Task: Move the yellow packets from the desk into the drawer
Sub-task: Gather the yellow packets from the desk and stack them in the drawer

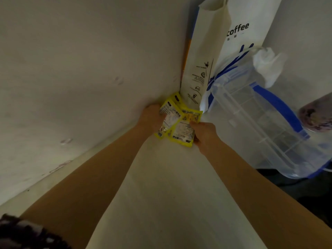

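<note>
Both hands (152, 116) (203, 133) grip yellow packets (177, 121) — print seemingly unreadable — beside "coffee" bag (231, 42).

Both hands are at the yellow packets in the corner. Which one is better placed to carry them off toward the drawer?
Probably the right hand: its grip pinches the fanned yellow packets at their near right edge. The left hand holds their far left side, tight against the wall.

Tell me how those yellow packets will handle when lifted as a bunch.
The yellow packets look like thin, flat sachets, so probably light and floppy. They lie fanned and overlapping between the left hand and right hand, so some may slide loose.
</note>
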Motion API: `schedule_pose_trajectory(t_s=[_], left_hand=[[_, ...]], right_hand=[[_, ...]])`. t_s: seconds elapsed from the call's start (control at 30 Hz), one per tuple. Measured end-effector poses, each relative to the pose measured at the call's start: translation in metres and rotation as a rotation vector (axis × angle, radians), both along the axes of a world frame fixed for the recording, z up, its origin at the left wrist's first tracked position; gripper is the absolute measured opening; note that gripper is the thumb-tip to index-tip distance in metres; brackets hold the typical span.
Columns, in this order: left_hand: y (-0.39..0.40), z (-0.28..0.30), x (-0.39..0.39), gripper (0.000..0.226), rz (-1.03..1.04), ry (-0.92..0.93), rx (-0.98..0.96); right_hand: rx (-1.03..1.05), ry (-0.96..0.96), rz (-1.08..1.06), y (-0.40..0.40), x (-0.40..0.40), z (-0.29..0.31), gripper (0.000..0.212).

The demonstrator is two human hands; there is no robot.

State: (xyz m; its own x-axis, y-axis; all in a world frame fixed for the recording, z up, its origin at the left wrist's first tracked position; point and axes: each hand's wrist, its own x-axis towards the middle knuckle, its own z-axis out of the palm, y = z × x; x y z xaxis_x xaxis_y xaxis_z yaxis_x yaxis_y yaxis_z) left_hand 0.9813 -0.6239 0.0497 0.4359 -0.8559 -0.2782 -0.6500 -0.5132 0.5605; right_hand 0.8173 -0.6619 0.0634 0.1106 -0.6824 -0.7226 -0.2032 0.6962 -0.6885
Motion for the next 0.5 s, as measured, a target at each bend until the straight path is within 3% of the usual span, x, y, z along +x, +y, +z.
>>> schedule_pose_trajectory(t_s=[0.23,0.33,0.4,0.5], left_hand=[[-0.001,-0.007,-0.019,0.03,-0.119,-0.353,0.123],[0.011,-0.006,-0.025,0.032,-0.146,-0.422,0.108],[0.018,-0.004,-0.029,0.03,-0.138,-0.398,0.093],[0.024,-0.001,-0.028,0.027,-0.001,-0.164,0.016]], right_hand=[[-0.012,0.063,-0.026,0.016,-0.039,-0.005,0.019],[-0.029,0.101,-0.047,0.022,-0.052,-0.007,0.019],[-0.037,0.103,-0.053,0.025,-0.059,-0.006,0.014],[-0.059,0.103,-0.04,0.029,-0.067,-0.007,0.019]])
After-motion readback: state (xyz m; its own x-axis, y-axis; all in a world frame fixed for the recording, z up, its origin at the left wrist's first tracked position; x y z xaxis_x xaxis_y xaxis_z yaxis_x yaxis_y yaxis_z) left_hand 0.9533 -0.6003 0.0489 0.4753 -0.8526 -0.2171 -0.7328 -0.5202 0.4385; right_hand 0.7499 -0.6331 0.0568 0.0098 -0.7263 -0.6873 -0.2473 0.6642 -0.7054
